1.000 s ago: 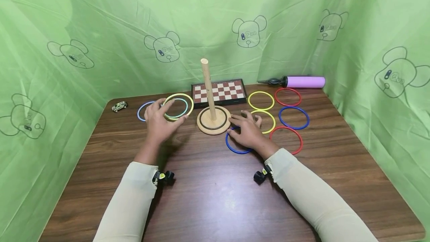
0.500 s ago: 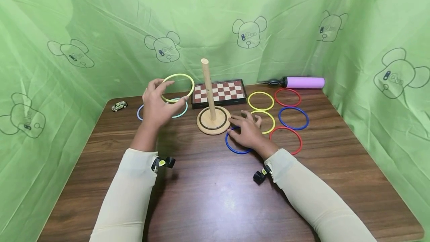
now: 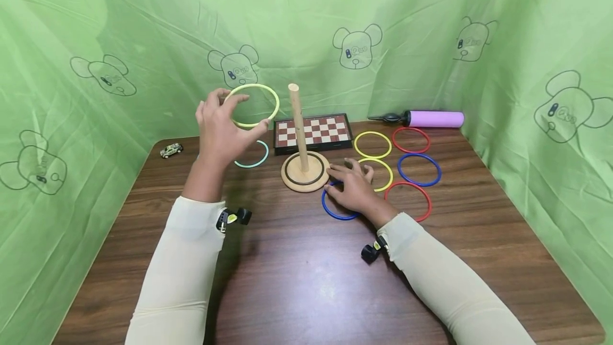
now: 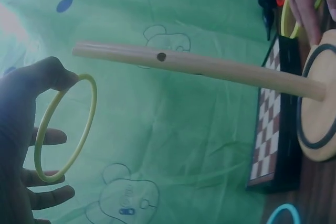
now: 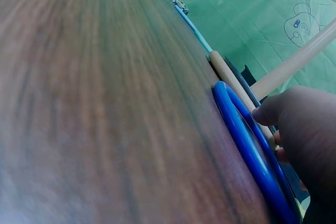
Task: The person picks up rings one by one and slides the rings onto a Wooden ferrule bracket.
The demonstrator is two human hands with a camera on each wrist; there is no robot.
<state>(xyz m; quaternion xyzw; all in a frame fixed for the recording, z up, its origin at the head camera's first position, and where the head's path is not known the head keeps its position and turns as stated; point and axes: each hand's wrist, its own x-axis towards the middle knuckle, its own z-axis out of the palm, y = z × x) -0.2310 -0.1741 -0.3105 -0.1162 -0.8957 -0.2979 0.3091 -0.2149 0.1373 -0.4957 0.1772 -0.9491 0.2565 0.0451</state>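
Observation:
My left hand [image 3: 221, 129] pinches a pale yellow ring [image 3: 254, 85] between thumb and fingers, raised above the table. The ring hangs to the left of the top of an upright wooden peg [image 3: 299, 126], apart from it. In the left wrist view, the thumb presses the rim of this yellow ring [image 4: 94, 98] and other fingers lie on its far side. My right hand [image 3: 353, 188] rests low with relaxed fingers, fingertips at the right edge of the peg's round wooden base [image 3: 293, 181]. Beneath that hand lies a blue ring [image 3: 334, 213], partly covered.
Right of the base lie yellow rings [image 3: 372, 132], red rings [image 3: 429, 207] and another blue ring [image 3: 439, 174]. A light-blue ring [image 3: 251, 166] lies on the left, near a toy car [image 3: 171, 150]. Behind stand a checkered board [image 3: 330, 131] and a purple hand pump [image 3: 436, 118].
My left hand has lifted the yellow ring off the table on the left, up to about the height of the peg's top. The right hand has stayed in place.

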